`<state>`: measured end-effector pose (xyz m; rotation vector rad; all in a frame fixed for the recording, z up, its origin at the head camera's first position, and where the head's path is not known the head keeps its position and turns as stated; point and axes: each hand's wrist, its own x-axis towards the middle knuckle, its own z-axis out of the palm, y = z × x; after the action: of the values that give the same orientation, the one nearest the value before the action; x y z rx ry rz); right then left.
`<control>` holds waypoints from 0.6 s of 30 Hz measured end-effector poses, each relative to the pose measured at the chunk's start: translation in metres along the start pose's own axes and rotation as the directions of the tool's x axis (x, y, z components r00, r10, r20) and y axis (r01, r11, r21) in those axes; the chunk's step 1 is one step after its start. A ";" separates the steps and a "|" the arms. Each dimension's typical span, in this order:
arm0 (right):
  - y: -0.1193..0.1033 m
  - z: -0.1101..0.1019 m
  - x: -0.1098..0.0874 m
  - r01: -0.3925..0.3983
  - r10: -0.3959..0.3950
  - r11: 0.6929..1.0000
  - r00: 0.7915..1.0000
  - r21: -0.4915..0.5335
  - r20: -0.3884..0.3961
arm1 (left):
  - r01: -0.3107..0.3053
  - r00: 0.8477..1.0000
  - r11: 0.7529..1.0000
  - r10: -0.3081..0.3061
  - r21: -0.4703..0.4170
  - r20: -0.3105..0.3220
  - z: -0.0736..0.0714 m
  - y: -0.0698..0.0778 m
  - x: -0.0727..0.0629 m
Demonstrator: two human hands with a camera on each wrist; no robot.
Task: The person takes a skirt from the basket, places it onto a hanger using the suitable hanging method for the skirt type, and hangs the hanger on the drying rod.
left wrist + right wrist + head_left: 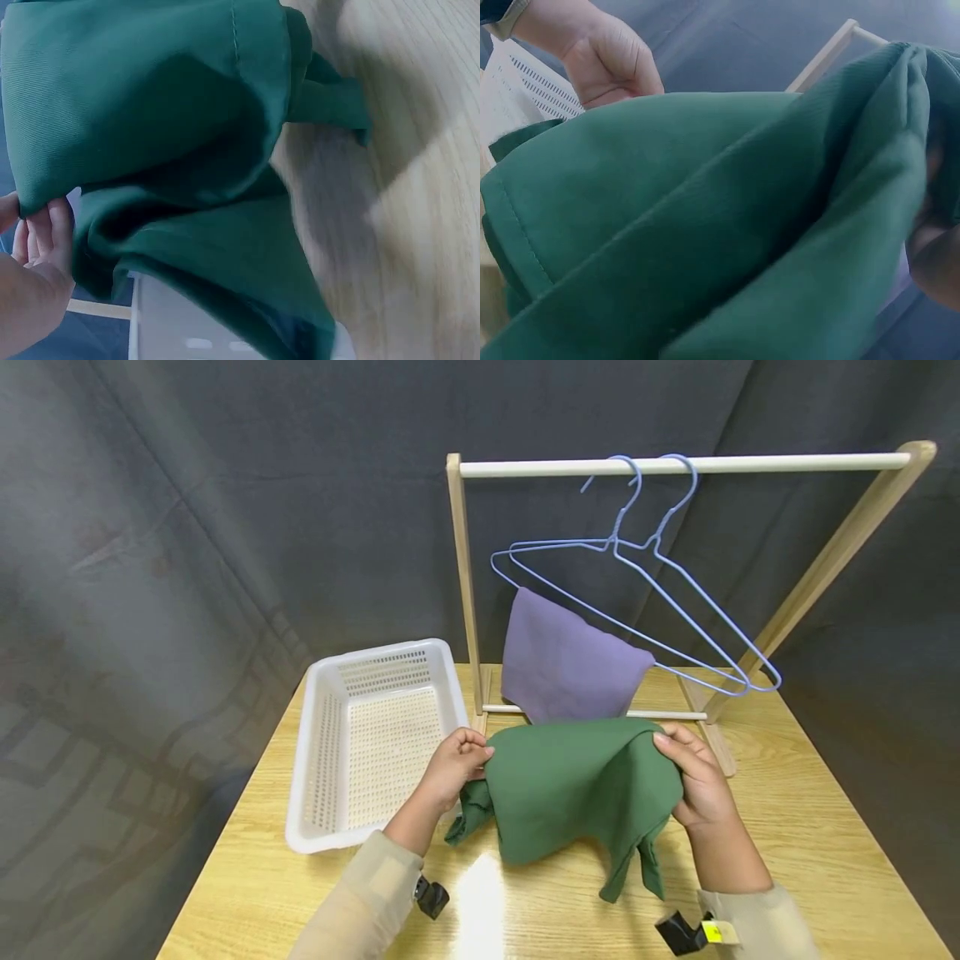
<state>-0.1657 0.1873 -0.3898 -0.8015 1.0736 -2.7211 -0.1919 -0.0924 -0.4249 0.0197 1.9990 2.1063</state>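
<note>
A green cloth with stitched hems hangs in folds between my two hands, above the table. My left hand pinches its upper left corner between thumb and fingers, also seen at the edge of the left wrist view. At the upper right, my right hand grips a gathered part of the cloth; in the right wrist view those fingers are mostly hidden behind the fabric. Loose ends dangle below at both sides. Just behind it, a purple cloth hangs folded over the lower bar of a blue wire hanger.
A wooden rack with a white rod stands at the back, bearing the blue hangers. Left of it sits a white perforated basket on the wooden table. Dark grey curtains close off the back.
</note>
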 end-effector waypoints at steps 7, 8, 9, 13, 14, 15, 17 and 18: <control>0.003 0.003 0.001 0.001 -0.001 1.000 1.000 -0.007 -0.003 | -0.017 1.000 0.999 0.018 0.047 -0.008 -0.002 -0.007 0.004; 0.003 0.004 0.001 -0.002 0.002 1.000 1.000 -0.003 0.003 | -0.029 1.000 0.998 0.029 0.054 -0.001 -0.002 -0.008 0.004; 0.003 0.006 0.002 -0.004 0.004 1.000 1.000 0.007 0.011 | -0.036 0.999 0.998 0.036 0.059 0.006 -0.001 -0.009 0.004; 0.005 0.010 0.003 -0.019 0.018 0.999 0.999 0.034 0.032 | -0.044 0.999 0.994 0.043 0.102 0.017 0.000 -0.013 0.006; 0.005 0.011 0.003 -0.024 0.022 0.999 0.999 0.042 0.035 | -0.049 0.999 0.992 0.047 0.120 0.020 0.000 -0.014 0.007; 0.006 0.011 0.003 -0.029 0.027 0.998 0.999 0.050 0.037 | -0.046 0.999 0.990 0.044 0.134 0.018 0.000 -0.014 0.007; 0.007 0.013 0.004 -0.033 0.031 0.998 0.999 0.054 0.036 | -0.048 0.999 0.984 0.048 0.169 0.009 0.000 -0.016 0.008; 0.008 0.013 0.004 -0.034 0.032 0.998 0.999 0.056 0.036 | -0.050 0.999 0.981 0.050 0.189 0.006 0.000 -0.016 0.008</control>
<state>-0.1631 0.1728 -0.3853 -0.8127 0.9886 -2.6863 -0.1974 -0.0902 -0.4424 0.1051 2.2126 1.9363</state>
